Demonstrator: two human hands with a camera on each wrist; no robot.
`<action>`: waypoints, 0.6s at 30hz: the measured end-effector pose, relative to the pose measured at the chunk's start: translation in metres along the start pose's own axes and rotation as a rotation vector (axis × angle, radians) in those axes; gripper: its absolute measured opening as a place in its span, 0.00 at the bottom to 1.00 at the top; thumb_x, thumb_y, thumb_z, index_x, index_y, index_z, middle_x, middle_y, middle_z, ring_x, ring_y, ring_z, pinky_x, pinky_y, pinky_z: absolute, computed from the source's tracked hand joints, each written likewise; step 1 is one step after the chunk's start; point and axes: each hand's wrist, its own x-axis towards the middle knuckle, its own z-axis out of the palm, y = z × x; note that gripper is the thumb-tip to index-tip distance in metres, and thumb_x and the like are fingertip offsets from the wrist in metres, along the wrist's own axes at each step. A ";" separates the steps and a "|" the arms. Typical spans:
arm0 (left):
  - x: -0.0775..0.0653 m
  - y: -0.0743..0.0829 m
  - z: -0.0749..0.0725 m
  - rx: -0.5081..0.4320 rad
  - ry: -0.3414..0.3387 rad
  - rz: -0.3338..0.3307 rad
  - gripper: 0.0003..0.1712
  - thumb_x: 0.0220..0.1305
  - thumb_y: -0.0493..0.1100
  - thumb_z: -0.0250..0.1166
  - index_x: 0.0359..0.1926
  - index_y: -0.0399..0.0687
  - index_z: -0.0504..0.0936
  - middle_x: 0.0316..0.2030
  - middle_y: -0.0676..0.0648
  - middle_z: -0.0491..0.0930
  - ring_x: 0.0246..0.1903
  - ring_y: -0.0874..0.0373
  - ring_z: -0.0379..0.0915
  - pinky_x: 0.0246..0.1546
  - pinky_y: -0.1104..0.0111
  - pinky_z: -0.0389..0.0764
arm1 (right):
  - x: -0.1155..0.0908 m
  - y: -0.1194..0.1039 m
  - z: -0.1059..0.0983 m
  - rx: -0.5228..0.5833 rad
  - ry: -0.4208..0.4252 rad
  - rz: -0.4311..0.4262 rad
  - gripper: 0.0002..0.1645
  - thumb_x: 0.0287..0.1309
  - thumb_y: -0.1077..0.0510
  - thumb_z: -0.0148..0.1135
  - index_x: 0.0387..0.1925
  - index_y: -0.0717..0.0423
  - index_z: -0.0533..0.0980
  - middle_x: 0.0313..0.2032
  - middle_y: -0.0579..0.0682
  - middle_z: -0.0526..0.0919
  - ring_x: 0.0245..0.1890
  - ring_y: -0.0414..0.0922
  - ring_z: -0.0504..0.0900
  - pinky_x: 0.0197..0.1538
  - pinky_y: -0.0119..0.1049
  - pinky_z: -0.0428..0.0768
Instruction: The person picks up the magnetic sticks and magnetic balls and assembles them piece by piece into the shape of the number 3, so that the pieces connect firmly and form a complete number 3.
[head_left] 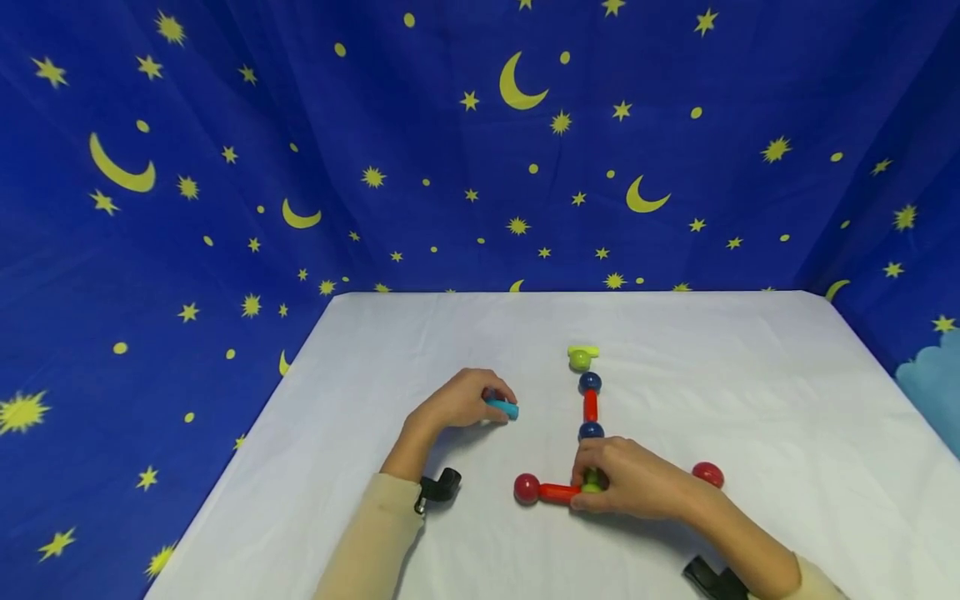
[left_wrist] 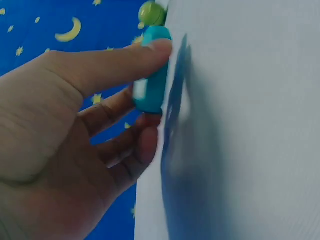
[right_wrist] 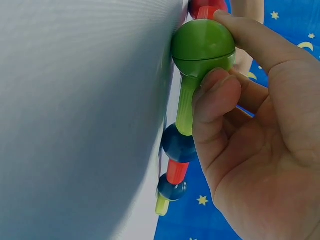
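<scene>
My left hand pinches a light blue rod between thumb and fingers, just over the table. My right hand holds a green ball at the corner of an L-shaped chain. From that ball a red rod runs left to a red ball. A yellow-green rod leads away toward a blue ball, partly behind my fingers in the head view. Beyond it come another red rod and a second blue ball.
Past the chain's far end lie a second green ball and a yellow-green rod. A loose red ball sits behind my right wrist. The white-covered table meets blue star-patterned cloth at the back and sides.
</scene>
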 end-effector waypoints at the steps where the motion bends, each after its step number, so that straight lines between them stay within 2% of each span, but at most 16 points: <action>1: 0.002 0.003 0.002 0.004 0.005 0.014 0.11 0.52 0.46 0.71 0.39 0.60 0.86 0.36 0.58 0.80 0.36 0.63 0.72 0.40 0.70 0.75 | 0.000 0.000 0.000 -0.001 0.000 0.002 0.11 0.47 0.34 0.66 0.30 0.30 0.79 0.30 0.32 0.76 0.29 0.34 0.72 0.32 0.27 0.72; 7: 0.015 0.018 0.023 -0.009 0.034 0.134 0.14 0.53 0.51 0.71 0.43 0.63 0.86 0.36 0.60 0.81 0.36 0.65 0.74 0.37 0.76 0.74 | 0.000 0.001 0.000 -0.008 0.004 -0.005 0.11 0.48 0.35 0.66 0.30 0.31 0.79 0.30 0.32 0.76 0.28 0.34 0.72 0.32 0.27 0.71; 11: 0.018 0.024 0.033 -0.042 0.013 0.199 0.15 0.54 0.48 0.70 0.45 0.61 0.85 0.37 0.59 0.82 0.37 0.65 0.76 0.37 0.78 0.75 | 0.000 0.001 0.000 -0.005 0.008 -0.012 0.11 0.48 0.35 0.66 0.29 0.31 0.79 0.30 0.32 0.76 0.28 0.34 0.72 0.32 0.27 0.71; 18: 0.019 0.034 0.040 -0.098 -0.018 0.164 0.14 0.53 0.45 0.71 0.42 0.64 0.85 0.36 0.62 0.82 0.35 0.66 0.75 0.37 0.77 0.76 | 0.000 0.001 0.000 0.006 0.000 0.000 0.12 0.47 0.34 0.66 0.30 0.32 0.79 0.29 0.32 0.76 0.28 0.34 0.72 0.33 0.27 0.72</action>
